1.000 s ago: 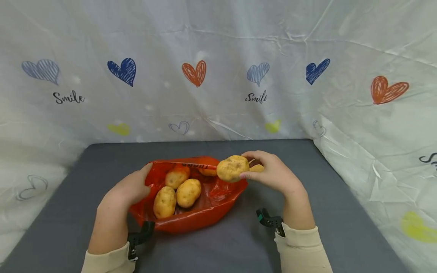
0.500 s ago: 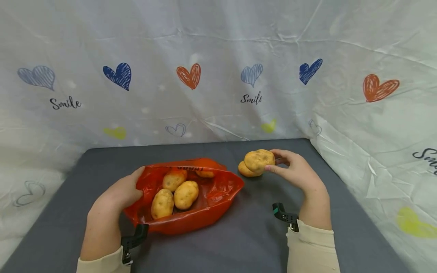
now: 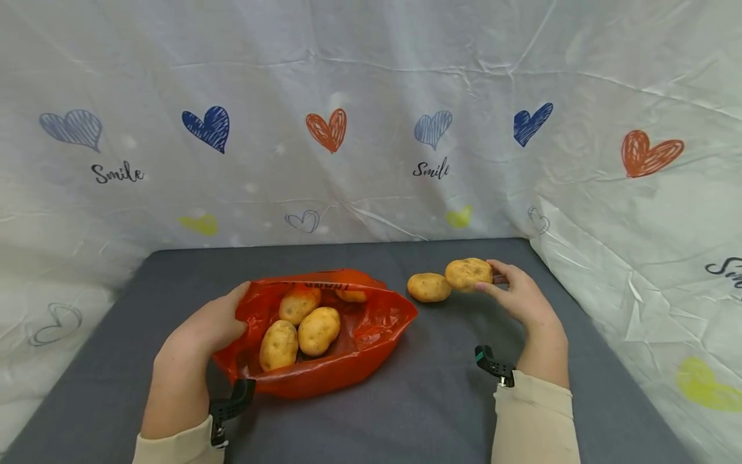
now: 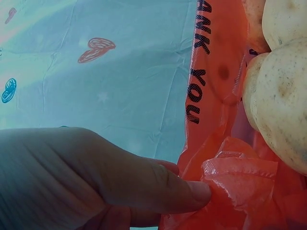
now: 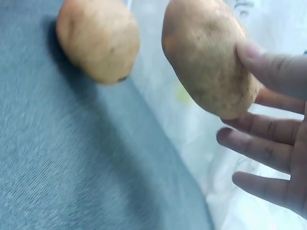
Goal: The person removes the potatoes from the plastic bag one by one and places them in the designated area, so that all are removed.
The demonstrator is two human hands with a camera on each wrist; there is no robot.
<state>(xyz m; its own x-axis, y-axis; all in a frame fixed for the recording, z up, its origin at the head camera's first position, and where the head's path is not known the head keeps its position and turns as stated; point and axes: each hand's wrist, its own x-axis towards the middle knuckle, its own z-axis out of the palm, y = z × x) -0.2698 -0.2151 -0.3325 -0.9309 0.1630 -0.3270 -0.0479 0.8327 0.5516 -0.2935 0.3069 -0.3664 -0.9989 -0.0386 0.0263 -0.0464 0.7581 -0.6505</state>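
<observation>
My right hand pinches a yellow potato between thumb and fingers; in the right wrist view the held potato hangs clear of the table. Just left of it, a second potato lies on the dark cloth. My left hand grips the left edge of a red plastic bag that lies with its mouth spread. Its thumb presses on the crumpled film in the left wrist view. Inside the bag are several potatoes, one partly hidden under the printed far rim.
A grey cloth covers the table. Behind and at the sides hangs a pale sheet with hearts and writing on it. Each wrist carries a black camera mount.
My right hand has moved right with its potato, from the bag's right end past the potato on the table. My left hand stays at the bag's edge.
</observation>
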